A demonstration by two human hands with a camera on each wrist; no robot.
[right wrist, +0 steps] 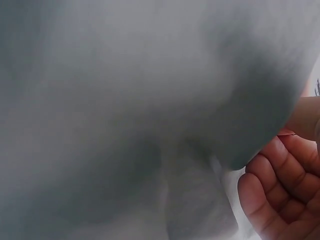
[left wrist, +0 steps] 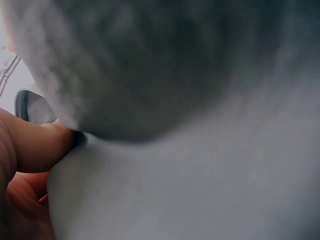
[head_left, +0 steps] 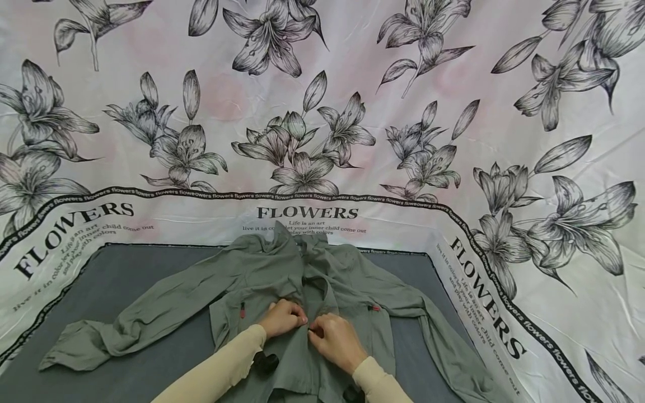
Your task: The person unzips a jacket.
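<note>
A grey-green jacket lies spread out front side up, its collar at the far end and both sleeves reaching out to the sides. At mid-front, my left hand pinches the edge of the left front panel between thumb and fingers. Close beside it, my right hand grips the facing edge of the right panel, fingers curled in. Above the hands the front gapes open. In the left wrist view, blurred cloth fills most of the picture, with the thumb pressed on its edge. Cloth hides some fingertips in the right wrist view.
Under the jacket is a dark grey tabletop. A white cloth with lily prints hangs behind and around it. Red zip pulls mark the jacket's pockets. A black device sits under the left wrist.
</note>
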